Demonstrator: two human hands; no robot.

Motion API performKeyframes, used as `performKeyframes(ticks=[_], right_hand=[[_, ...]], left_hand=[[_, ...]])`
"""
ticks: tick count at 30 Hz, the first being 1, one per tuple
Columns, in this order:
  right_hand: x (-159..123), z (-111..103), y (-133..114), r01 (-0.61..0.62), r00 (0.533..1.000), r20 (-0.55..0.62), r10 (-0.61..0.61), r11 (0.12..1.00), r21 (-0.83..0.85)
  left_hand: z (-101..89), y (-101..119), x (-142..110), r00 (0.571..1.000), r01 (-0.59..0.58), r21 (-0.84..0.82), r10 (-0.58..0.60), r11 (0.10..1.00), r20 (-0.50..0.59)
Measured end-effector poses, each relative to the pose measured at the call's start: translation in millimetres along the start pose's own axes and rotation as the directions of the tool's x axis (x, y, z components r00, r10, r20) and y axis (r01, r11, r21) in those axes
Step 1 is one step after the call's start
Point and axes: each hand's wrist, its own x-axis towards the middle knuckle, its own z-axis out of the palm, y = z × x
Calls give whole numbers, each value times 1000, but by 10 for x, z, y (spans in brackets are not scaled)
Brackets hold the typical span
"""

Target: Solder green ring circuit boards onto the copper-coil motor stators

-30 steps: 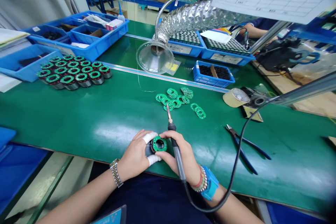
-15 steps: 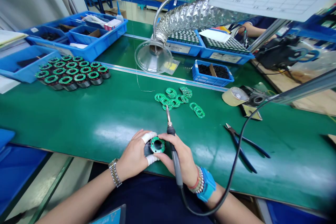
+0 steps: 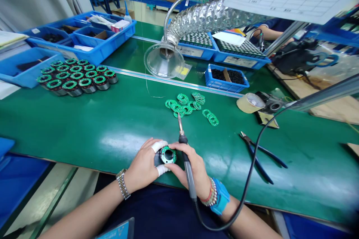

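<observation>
Near the front edge of the green bench, my left hand [image 3: 146, 164] is closed around a motor stator [image 3: 157, 160], with white tape or covers on its thumb and forefinger. A ring-shaped green circuit board [image 3: 173, 157] sits on the stator's end, facing right and up. The thumb and forefinger of my right hand [image 3: 193, 166] touch the edge of that board. Across the same hand lies a soldering iron [image 3: 188, 171], its tip [image 3: 180, 119] pointing away from me, over the bench near a loose pile of green ring boards [image 3: 182, 109].
Several stators [image 3: 75, 76] stand grouped at the left beside blue bins [image 3: 98, 54]. A fume extraction funnel [image 3: 164, 61] hangs over the middle. Diagonal cutters [image 3: 258, 155] lie at the right, and the iron's cord [image 3: 248, 186] loops there. A co-worker's arm [image 3: 269, 33] shows behind.
Almost nothing differs. Both hands keep the same hold on the stator and board, and the soldering iron's tip has shifted very slightly.
</observation>
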Motion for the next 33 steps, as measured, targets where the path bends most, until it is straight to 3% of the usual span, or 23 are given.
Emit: performKeyframes(ticks=[7,12,18,27,33], right_hand=[[53,-69,0,-32,999,37,32,999,20],[126,-119,3,-41,991,126,33,997,60],[238,-181,-46,9,978,207,-19,999,50],[214,-135,25,-24,986,164,8,995,94],[154,-44,48,-19,999,42,12,986,166]], left_hand=[[-18,16,8,1000,17,-15,-17,1000,10],[-43,46,22,999,15,-40,-13,999,33],[-37,43,25,999,13,-65,-10,998,34],[-29,32,16,1000,7,-36,-6,999,28],[-34,30,18,999,1,-4,-1,1000,35]])
